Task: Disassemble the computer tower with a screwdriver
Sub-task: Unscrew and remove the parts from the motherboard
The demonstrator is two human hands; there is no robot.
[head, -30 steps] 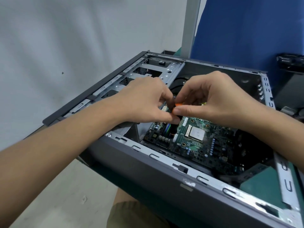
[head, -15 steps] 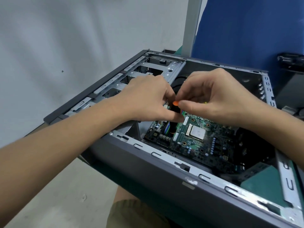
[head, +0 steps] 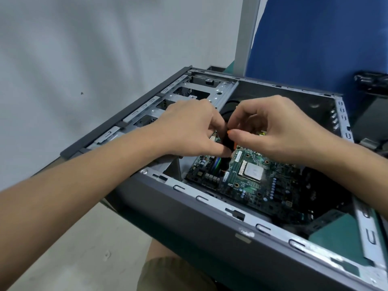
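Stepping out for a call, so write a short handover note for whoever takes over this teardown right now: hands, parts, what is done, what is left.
Left hand: fingertips pinch the screwdriver handle from the left.
Right hand: thumb and fingers pinch the same handle from the right.
Screwdriver: upright over the motherboard. Its tip is hidden, so I cannot tell which screw it is on.
Done: the computer tower lies on its side with the side panel off. The processor is bare, with no cooler on it.
Left: the motherboard and drive cage are in the case, to be unscrewed and lifted out.
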